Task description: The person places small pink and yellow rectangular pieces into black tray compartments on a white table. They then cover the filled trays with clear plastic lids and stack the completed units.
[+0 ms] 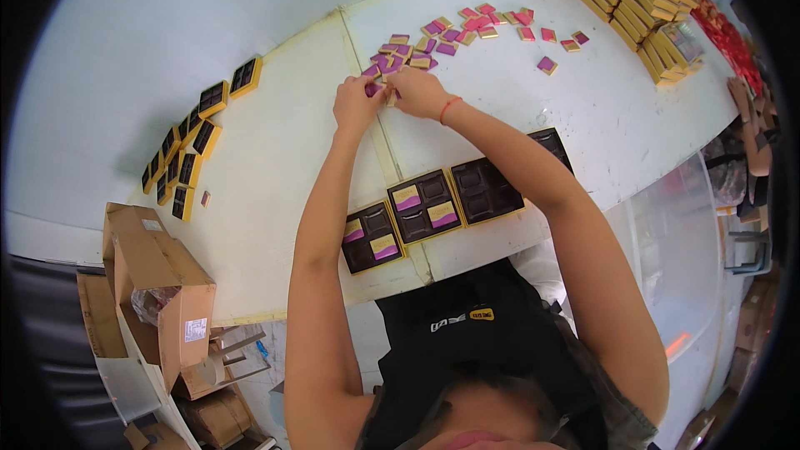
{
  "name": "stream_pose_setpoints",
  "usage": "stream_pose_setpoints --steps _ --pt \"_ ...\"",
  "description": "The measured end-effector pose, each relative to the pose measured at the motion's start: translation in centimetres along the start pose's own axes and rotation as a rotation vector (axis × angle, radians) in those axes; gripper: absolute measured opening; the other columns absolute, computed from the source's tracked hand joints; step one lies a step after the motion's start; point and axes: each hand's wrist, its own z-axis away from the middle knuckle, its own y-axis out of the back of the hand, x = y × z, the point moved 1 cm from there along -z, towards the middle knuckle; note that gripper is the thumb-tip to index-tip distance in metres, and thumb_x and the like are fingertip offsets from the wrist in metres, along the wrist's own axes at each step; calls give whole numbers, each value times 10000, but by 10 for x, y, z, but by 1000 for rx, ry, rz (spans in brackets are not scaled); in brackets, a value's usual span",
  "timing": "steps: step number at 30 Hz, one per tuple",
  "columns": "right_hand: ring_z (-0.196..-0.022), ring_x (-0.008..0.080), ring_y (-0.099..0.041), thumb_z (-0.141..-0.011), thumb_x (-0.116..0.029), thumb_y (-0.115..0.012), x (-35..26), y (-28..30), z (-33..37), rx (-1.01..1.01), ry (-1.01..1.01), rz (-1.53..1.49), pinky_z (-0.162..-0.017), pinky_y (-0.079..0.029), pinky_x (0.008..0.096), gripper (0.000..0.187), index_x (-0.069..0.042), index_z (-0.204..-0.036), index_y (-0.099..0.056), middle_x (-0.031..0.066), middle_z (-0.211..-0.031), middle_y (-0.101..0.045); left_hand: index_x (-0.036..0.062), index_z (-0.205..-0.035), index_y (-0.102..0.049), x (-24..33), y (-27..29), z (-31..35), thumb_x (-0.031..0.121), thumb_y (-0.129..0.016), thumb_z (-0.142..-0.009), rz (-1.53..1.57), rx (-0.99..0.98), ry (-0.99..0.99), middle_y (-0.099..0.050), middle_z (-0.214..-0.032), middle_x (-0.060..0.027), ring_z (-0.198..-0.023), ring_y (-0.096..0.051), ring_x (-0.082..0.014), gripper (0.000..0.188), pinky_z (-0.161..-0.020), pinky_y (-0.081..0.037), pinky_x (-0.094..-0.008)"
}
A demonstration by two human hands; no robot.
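Left hand (354, 104) and right hand (419, 93) are set close together, with fingers narrowed over purple-and-gold pieces (447, 48) at the near edge of the loose cluster; whether a piece is gripped by either hand cannot be told. Nearest the body, a row of black trays (419, 221) is laid along the edge of the white table (283, 167). Two pieces are seated diagonally in each of the two left trays; none is seen in the third. The last is partly covered by the right forearm (508, 150). Should that forearm be lowered, trays could be nudged out of line. Under the hands, neighbouring pieces may be scattered if one is pulled from the crowded cluster. Beyond, pink-and-gold pieces (526, 34) are spread beside the purple ones; with little separation, colours could be mixed. Farthest out, gold boxes (621, 8) are stacked high; upper ones could be toppled by a knock.
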Motion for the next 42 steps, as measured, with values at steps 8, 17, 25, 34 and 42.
stream_pose_setpoints --steps 8,17,25,34,42 --pt "-935 330 -650 -754 -118 -684 26 34 38 -233 -58 -193 -801 -524 394 222 -53 -953 -609 177 -959 -663 129 -1042 -668 -8 16 17 218 -805 -737 -13 -199 -89 -654 -941 -52 -909 -643 -239 345 -758 -517 -377" --pt "-674 93 -647 -902 -103 -623 -7 109 153 -108 -133 -815 -620 -478 244 147 -29 -1017 -677 45 -775 -673 77 -964 -670 85 85 93 66 -749 -782 446 -449 -52 -728 -818 5 -664 -588 -53 198 -611 -449 -236" --pt "-716 148 -617 -832 -3 -695 -5 116 246 47 -270 -665 -706 -507 300 132 -24 -953 -649 50 -820 -664 39 -1090 -557 122 56 125 -4 -699 -832 782 -610 -287 -634 -943 -28 -733 -598 -79 298 -658 -474 -235" --pt "-856 258 -575 -777 -10 -728 -9 108 253 132 33 -345 -778 -478 348 135 -59 -888 -669 70 -832 -642 32 -1081 -575 116 30 124 -22 -631 -870 645 -780 -236 -593 -997 -62 -725 -580 -117 225 -674 -470 -251" --pt "-874 246 -559 -764 -10 -760 -6 103 255 153 53 -326 -755 -484 346 171 -62 -909 -684 52 -850 -625 51 -1187 -608 124 39 123 16 -518 -922 438 -652 -600 -585 -954 -102 -872 -547 -230 282 -833 -453 -345"
